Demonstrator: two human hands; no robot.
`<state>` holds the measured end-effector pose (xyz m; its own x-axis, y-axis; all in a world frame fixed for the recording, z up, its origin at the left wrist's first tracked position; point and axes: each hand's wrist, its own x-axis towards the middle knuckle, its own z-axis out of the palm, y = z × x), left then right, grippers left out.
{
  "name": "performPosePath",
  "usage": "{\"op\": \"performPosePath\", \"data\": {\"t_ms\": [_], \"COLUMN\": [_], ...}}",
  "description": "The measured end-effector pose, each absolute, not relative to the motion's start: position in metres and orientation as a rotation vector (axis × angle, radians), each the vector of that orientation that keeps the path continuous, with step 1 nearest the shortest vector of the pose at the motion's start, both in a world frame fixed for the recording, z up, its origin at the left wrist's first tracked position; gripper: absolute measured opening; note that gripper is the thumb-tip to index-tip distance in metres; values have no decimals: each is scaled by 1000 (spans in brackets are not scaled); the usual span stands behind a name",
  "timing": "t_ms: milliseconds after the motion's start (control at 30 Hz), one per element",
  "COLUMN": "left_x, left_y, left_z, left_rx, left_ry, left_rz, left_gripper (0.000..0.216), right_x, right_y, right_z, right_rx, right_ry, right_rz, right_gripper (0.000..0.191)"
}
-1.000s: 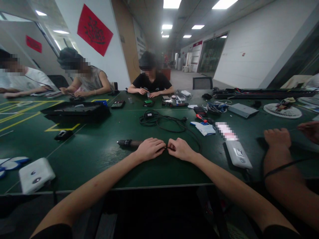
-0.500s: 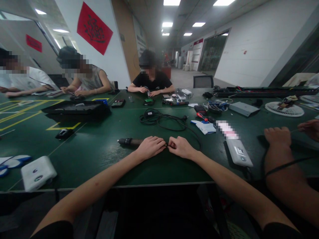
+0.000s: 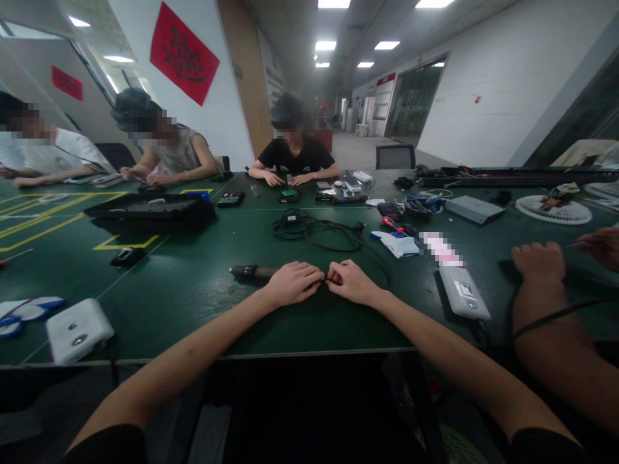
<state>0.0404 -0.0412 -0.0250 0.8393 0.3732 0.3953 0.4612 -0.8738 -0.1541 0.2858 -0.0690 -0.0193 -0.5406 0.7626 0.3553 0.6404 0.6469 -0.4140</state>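
Observation:
An electric screwdriver point(image 3: 255, 273) with a dark cylindrical body lies on the green table, its tip pointing left. My left hand point(image 3: 296, 282) is closed over its rear end, palm down. Just to the right, my right hand point(image 3: 352, 282) pinches a small dark cable plug point(image 3: 327, 278) against the tool's tail; whether it sits fully in the socket is hidden by my fingers. From beside my right hand a black cable point(image 3: 333, 243) loops over the table to a small adapter block point(image 3: 291, 219).
A white box point(image 3: 465, 294) lies right of my hands, another white box point(image 3: 80, 332) at the left. Beyond are a black tray point(image 3: 152, 209), a blue-white packet point(image 3: 397, 243) and a red screwdriver point(image 3: 393, 224). A co-worker's arm point(image 3: 546, 309) rests at the right; others sit opposite.
My hands stay nearly in place; the brassy gleam at the joint between them is less visible. The person opposite has lowered a hand to the table.

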Motion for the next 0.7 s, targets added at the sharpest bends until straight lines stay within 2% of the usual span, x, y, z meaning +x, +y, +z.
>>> {"op": "performPosePath", "data": {"t_ms": [700], "left_x": [42], "left_y": [-43], "left_z": [-24], "left_rx": [-2793], "left_ry": [-646], "left_rz": [-538], "left_gripper": [23], "right_x": [285], "right_y": [-70], "right_z": [-18], "right_rx": [-1046], "right_ry": [-2349], "right_rz": [385], "right_gripper": [14]}}
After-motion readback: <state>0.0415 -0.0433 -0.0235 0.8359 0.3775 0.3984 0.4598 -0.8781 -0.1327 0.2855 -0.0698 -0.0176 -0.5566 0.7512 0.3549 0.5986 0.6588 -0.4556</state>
